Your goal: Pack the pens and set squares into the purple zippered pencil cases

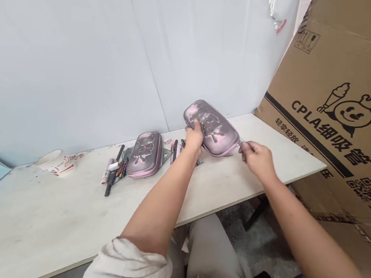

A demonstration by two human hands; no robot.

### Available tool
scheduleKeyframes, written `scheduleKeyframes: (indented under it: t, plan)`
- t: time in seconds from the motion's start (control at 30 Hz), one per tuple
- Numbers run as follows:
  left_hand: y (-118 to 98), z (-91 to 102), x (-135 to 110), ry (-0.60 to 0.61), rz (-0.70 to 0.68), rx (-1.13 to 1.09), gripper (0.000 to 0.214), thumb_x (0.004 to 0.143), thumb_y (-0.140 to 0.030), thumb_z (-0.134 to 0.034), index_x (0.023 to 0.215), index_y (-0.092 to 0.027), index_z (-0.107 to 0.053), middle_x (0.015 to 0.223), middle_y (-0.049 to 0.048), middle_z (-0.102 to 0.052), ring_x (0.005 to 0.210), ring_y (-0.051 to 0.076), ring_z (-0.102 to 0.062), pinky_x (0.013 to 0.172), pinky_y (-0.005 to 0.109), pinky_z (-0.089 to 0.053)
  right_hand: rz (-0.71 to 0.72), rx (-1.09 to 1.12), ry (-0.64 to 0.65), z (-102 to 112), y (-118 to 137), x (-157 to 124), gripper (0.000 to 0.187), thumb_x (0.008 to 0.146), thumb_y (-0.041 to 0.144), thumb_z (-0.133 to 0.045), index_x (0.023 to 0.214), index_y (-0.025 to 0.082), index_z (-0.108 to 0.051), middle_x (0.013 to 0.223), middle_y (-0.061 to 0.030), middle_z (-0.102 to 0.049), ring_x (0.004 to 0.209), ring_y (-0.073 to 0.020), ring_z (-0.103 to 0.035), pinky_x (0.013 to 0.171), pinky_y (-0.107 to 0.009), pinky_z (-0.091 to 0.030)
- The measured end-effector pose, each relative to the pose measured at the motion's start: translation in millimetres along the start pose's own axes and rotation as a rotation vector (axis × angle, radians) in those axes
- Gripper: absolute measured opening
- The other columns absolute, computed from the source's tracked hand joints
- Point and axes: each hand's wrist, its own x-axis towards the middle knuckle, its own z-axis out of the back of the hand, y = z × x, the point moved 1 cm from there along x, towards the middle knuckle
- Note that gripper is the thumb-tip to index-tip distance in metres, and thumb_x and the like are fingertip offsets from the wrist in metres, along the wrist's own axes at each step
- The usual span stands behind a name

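Head view: loose black and pink marker pens (114, 171) on white worktop (44, 216), touching closed mauve-pink moulded pencil case (145, 154). Matching zipped case (211, 127) near back edge: left hand (194, 135) clamped on it, right hand (257, 159) pinching its zip end. Contents hidden.

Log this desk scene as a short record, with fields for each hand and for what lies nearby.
left hand: grips a pink-grey zip pencil case
right hand: pinches the case's zipper pull
surface: white table
nearby: second pencil case, loose pens and markers
right of table: printed cardboard box
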Motion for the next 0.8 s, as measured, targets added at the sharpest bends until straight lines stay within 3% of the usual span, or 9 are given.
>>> scheduleKeyframes:
  t: [0.13, 0.3, 0.4, 0.47, 0.53, 0.6, 0.67, 0.73, 0.8]
  plan:
    - [2.5, -11.5, -17.8, 0.252, -0.003, 0.253, 0.062, 0.077, -0.057, -0.052, 0.121, -0.014, -0.044, 0.124, 0.0167, -0.054, 0.113, 0.023, -0.054, 0.091, 0.032, -0.044, -0.008, -0.105, 0.007, 43.8, -16.1, 24.6, 0.036, 0.08, 0.046, -0.045, 0.063, 0.018, -0.061, 0.053, 0.0009, -0.057, 0.053, -0.0118, -0.05, 0.056, -0.024, -0.035]
    - [-0.9, -7.2, -58.3, 0.888, 0.016, 0.43, 0.057, 0.077, -0.053, -0.054, 0.12, -0.017, -0.05, 0.119, 0.011, -0.06, 0.109, 0.023, -0.056, 0.096, 0.034, -0.042, -0.08, -0.11, 0.028, 86.2, -26.5, 54.7, 0.032, 0.074, 0.048, -0.053, 0.069, 0.017, -0.062, 0.055, 0.0009, -0.055, 0.052, -0.0113, -0.048, 0.054, -0.025, -0.036]
    - [-3.8, -0.2, -76.3, 1.236, 0.119, 0.532, 0.053, 0.074, -0.05, -0.059, 0.117, -0.02, -0.055, 0.112, 0.0056, -0.064, 0.104, 0.021, -0.059, 0.092, 0.032, -0.045, -0.144, 0.102, 0.473, 84.1, -27.8, 57.3, 0.033, 0.065, 0.049, -0.063, 0.067, 0.016, -0.062, 0.064, -0.0004, -0.059, 0.059, -0.0117, -0.051, 0.059, -0.025, -0.04]
    - [-2.1, -2.3, -81.4, 1.396, 0.183, 0.546, 0.05, 0.074, -0.048, -0.06, 0.115, -0.021, -0.056, 0.112, 0.0031, -0.064, 0.104, 0.02, -0.059, 0.09, 0.03, -0.046, -0.262, 0.237, 0.733, 74.9, -27.6, 54.7, 0.03, 0.062, 0.044, -0.068, 0.066, 0.015, -0.062, 0.065, -0.0017, -0.06, 0.06, -0.0126, -0.053, 0.06, -0.026, -0.042]
    - [3.4, -11.2, -79.8, 1.365, 0.151, 0.511, 0.047, 0.076, -0.047, -0.057, 0.116, -0.021, -0.055, 0.115, 0.0029, -0.062, 0.107, 0.019, -0.057, 0.092, 0.029, -0.045, -0.442, 0.342, 0.711, 68.3, -29.1, 52.1, 0.029, 0.068, 0.043, -0.063, 0.069, 0.014, -0.061, 0.067, -0.0052, -0.061, 0.061, -0.0146, -0.055, 0.06, -0.028, -0.044]
    - [13.1, -25.2, -74.3, 1.135, 0.073, 0.456, 0.047, 0.082, -0.047, -0.049, 0.12, -0.019, -0.05, 0.12, 0.0059, -0.059, 0.109, 0.019, -0.055, 0.094, 0.029, -0.043, -0.535, 0.477, 0.461, 68.0, -32.5, 47.6, 0.038, 0.08, 0.049, -0.047, 0.083, 0.014, -0.063, 0.08, -0.0111, -0.064, 0.067, -0.0168, -0.059, 0.063, -0.031, -0.046]
    - [27.1, -41.6, -69.5, 0.83, 0.037, 0.42, 0.049, 0.086, -0.048, -0.039, 0.125, -0.017, -0.043, 0.124, 0.0109, -0.056, 0.111, 0.02, -0.054, 0.092, 0.031, -0.043, -0.493, 0.596, 0.24, 72.6, -36.8, 37.4, 0.05, 0.085, 0.056, -0.032, 0.107, 0.019, -0.058, 0.103, -0.0141, -0.063, 0.079, -0.0173, -0.062, 0.068, -0.031, -0.048]
    - [42.6, -58.4, -68.5, 0.621, 0.015, 0.428, 0.05, 0.088, -0.044, -0.035, 0.129, -0.015, -0.036, 0.129, 0.0135, -0.05, 0.116, 0.021, -0.05, 0.094, 0.032, -0.041, -0.445, 0.58, 0.267, 78.1, -42.5, 21.9, 0.051, 0.081, 0.057, -0.043, 0.124, 0.03, -0.046, 0.122, -0.0106, -0.055, 0.091, -0.0177, -0.062, 0.074, -0.031, -0.049]
    - [54.9, -72.3, -69.5, 0.643, -0.028, 0.502, 0.05, 0.088, -0.04, -0.037, 0.131, -0.014, -0.033, 0.13, 0.0143, -0.05, 0.117, 0.021, -0.049, 0.096, 0.032, -0.039, -0.382, 0.404, 0.214, 85.9, -51.3, 8.3, 0.066, 0.069, 0.044, -0.067, 0.129, 0.035, -0.039, 0.127, -0.007, -0.053, 0.101, -0.0172, -0.059, 0.08, -0.027, -0.048]
